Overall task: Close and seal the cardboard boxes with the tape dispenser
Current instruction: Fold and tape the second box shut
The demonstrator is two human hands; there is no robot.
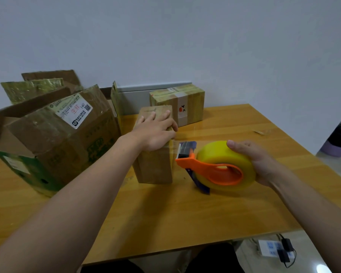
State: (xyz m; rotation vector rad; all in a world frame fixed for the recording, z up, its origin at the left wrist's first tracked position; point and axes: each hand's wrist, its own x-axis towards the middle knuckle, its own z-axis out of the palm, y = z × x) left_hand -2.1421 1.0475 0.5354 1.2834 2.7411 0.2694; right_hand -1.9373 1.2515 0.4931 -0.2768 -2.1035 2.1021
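Observation:
A small brown cardboard box (155,166) stands with its flaps down in the middle of the wooden table (165,217). My left hand (156,131) lies flat on its top, fingers spread, pressing the flaps down. My right hand (258,160) grips the tape dispenser (219,168), an orange frame carrying a fat yellow roll, just right of the box. Its blue cutter end touches the box's upper right edge, and a short strip of clear tape runs onto the box.
A large open box (53,142) with a white label and raised flaps stands at the left. A taped-up box (182,105) sits at the back by the wall. A power strip with cables (274,249) lies on the floor at lower right.

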